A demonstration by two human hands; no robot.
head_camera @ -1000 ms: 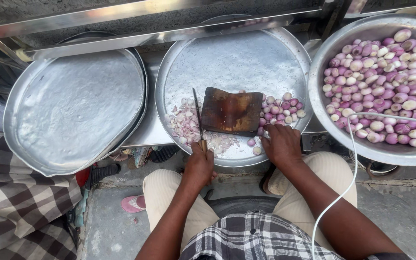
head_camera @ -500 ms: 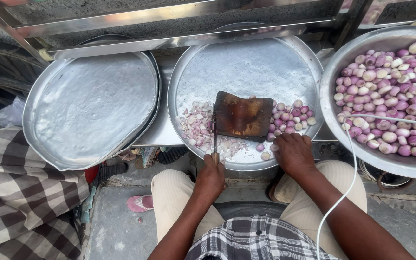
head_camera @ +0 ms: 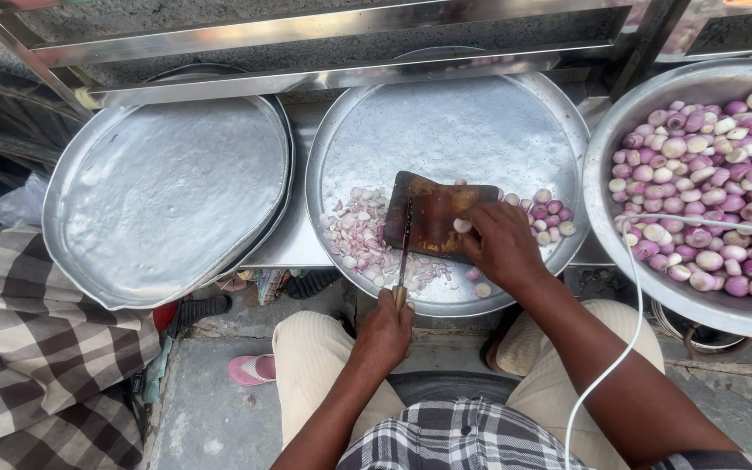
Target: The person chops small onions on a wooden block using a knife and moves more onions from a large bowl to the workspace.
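Left of an empty tray (head_camera: 167, 196), we grip the knife (head_camera: 405, 248) in our left hand (head_camera: 385, 331), blade over the wooden board (head_camera: 433, 218), where our right hand (head_camera: 502, 244) pinches a peeled shallot (head_camera: 461, 224), steadied for slicing.

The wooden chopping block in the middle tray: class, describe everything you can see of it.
The chopping block is a small, roughly rectangular slab of dark brown, stained wood with worn edges. It lies flat in the middle round metal tray, between cut shallot pieces on one side and whole peeled shallots on the other. The right hand rests on its near right edge, pressing a peeled shallot onto it. The knife, held by the left hand, crosses its left end.
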